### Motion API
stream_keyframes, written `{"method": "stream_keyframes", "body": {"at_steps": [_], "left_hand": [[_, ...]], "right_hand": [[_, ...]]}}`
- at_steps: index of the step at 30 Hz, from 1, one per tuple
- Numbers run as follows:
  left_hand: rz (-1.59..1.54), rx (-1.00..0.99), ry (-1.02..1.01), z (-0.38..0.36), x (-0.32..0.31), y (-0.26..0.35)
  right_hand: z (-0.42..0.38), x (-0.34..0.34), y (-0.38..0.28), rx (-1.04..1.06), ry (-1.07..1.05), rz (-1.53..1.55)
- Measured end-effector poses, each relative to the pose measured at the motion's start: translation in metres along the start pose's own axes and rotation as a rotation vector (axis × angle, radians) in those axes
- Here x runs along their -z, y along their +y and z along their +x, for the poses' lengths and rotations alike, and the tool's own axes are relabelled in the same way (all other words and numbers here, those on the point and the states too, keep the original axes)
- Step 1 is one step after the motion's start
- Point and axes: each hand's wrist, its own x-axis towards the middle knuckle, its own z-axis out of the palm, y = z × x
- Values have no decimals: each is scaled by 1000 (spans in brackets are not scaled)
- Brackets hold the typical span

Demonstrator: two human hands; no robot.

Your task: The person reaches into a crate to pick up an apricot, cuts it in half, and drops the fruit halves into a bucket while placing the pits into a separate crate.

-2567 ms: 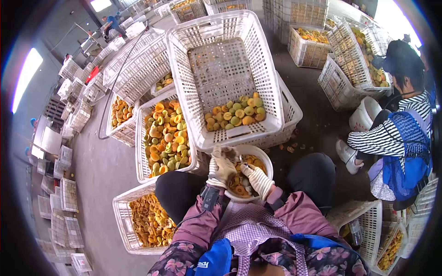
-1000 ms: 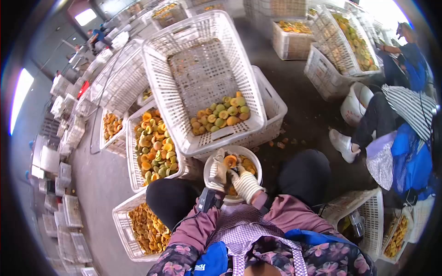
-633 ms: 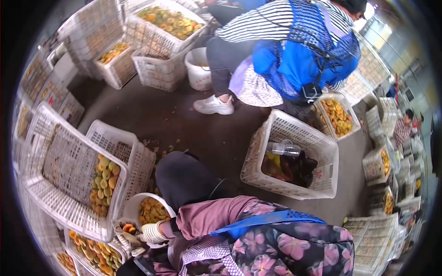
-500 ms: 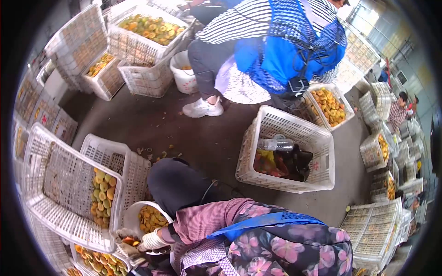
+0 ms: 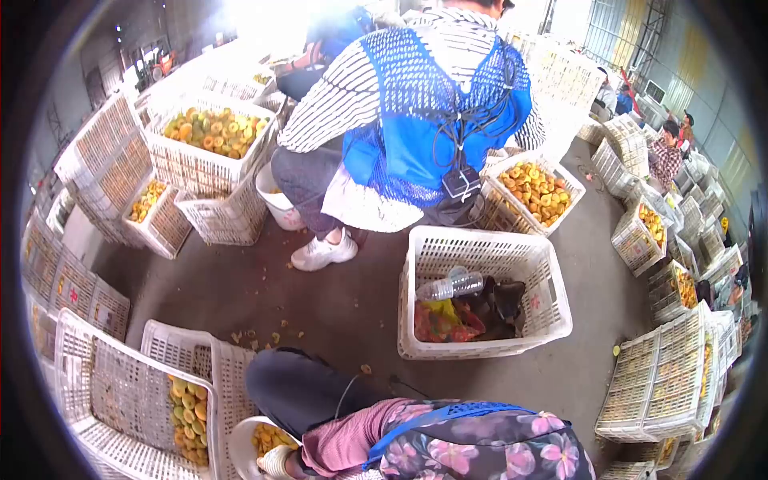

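Observation:
My right hand (image 5: 276, 462), in a pale glove with a pink sleeve behind it, is at the lower edge of the view. It lies at the rim of a white bucket (image 5: 240, 450) that holds cut yellow-orange fruit (image 5: 270, 437). The fingers are partly cut off by the frame, so their grip does not show. My left hand is out of view. Beside the bucket, a tilted white plastic crate (image 5: 136, 428) holds greenish-orange whole fruit (image 5: 189, 412). My dark-trousered knee (image 5: 300, 384) is just above the bucket.
A white crate (image 5: 488, 349) with a plastic bottle (image 5: 452, 286) and bags stands on the floor. Ahead, a person in a blue mesh vest (image 5: 424, 120) crouches near fruit crates (image 5: 200, 164). Stacked crates (image 5: 652, 384) line the right; fruit scraps dot the floor.
The view has tilted upward, so the scene sits lower. My left glove, earlier beside the bucket with orange fruit, has left the frame; the right hand now shows only at the bottom edge.

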Motion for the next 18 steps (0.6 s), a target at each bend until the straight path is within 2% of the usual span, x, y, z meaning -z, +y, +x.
{"method": "stream_keyframes", "body": {"at_steps": [4,8,10,13,16,18], "left_hand": [[211,-37,-142,35,-28,6],[309,-51,-220,59,-50,14],[326,-83,-239,72,-60,20],[371,-77,-278,82,-64,9],[486,-3,-330,84,-68,17],[388,-57,-468,89,-69,12]], "right_hand": [[11,0,0,227,-89,-339],[20,-6,11,324,-195,-643],[27,-4,15,340,-184,-643],[21,-1,22,389,-102,-449],[2,8,10,416,-66,-539],[13,-5,15,415,-91,-600]]}}
